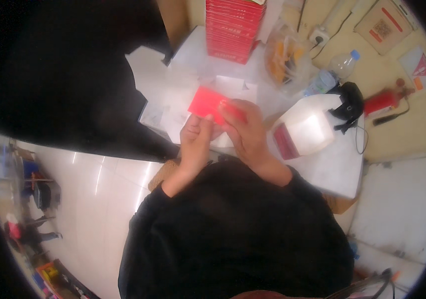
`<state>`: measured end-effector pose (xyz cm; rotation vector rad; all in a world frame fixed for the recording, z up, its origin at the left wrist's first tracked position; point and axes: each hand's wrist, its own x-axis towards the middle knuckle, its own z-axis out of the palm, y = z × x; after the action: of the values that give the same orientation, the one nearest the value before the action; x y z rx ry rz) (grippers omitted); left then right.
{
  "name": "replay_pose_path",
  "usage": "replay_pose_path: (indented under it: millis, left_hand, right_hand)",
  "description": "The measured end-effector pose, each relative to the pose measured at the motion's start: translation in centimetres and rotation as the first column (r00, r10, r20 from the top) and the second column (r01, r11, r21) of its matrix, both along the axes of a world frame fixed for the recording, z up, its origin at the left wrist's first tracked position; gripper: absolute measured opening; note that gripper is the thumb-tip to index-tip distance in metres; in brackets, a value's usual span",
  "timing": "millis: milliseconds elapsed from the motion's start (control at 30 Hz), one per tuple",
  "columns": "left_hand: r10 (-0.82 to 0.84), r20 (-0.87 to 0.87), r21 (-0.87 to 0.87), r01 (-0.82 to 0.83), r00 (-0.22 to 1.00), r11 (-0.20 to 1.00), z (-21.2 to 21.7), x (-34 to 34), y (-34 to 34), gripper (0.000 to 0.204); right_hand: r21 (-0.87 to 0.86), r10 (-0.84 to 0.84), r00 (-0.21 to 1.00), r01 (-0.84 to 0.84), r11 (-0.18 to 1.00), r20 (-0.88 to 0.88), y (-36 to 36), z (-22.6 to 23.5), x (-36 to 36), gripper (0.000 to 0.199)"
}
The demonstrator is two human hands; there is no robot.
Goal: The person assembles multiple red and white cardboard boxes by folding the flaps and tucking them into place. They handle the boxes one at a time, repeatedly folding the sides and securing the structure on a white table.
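Note:
Between my two hands is a flat red card-like piece (204,102), slightly blurred. My left hand (195,137) pinches its near left edge, thumb on top. My right hand (247,130) grips its right side, with the fingers lying over it. Whether it is one layer or a folded packet I cannot tell. Beneath and beyond the hands lies an open white carton (155,112) with its flaps spread on the table. A smaller white box (315,130) stands to the right of my right hand, with red pieces (285,141) at its left end.
A tall stack of red boxes (234,32) rises at the table's far side. Right of it are a plastic bag (286,57) with yellow-orange contents, a clear bottle (343,65) and a black object (348,102). A red cylinder (382,102) is by the wall. A dark panel (88,79) stands left.

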<state>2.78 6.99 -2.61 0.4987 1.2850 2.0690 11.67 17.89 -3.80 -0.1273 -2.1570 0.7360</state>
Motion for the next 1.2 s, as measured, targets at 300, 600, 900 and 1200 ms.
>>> replay_pose_path:
  millis: [300,600,900,1200]
  left_hand:
    - [-0.107,-0.068,-0.06,0.103,0.992,0.993,-1.4,-1.1,-1.5,0.034]
    - [-0.337,-0.416,-0.55,0.061,0.845,0.833,-4.5,-1.8,-5.0,0.026]
    - [-0.399,-0.455,-0.592,0.064,0.796,0.803,-6.5,-1.4,-4.7,0.03]
    - [-0.355,-0.532,-0.617,-0.065,0.769,0.784,-7.7,-1.7,-4.1,0.028]
  right_hand:
    - [-0.362,0.008,1.0,-0.009,0.932,-0.006,-0.9,-1.5,-0.9,0.051]
    - [-0.392,-0.039,0.988,0.097,0.915,0.152,3.4,-5.5,-1.2,0.027]
    - [0.069,0.005,0.902,-0.038,0.997,0.432,0.3,-3.6,0.7,0.01]
    - [-0.022,-0.042,0.957,0.05,0.999,0.287,0.2,-3.4,1.0,0.006]
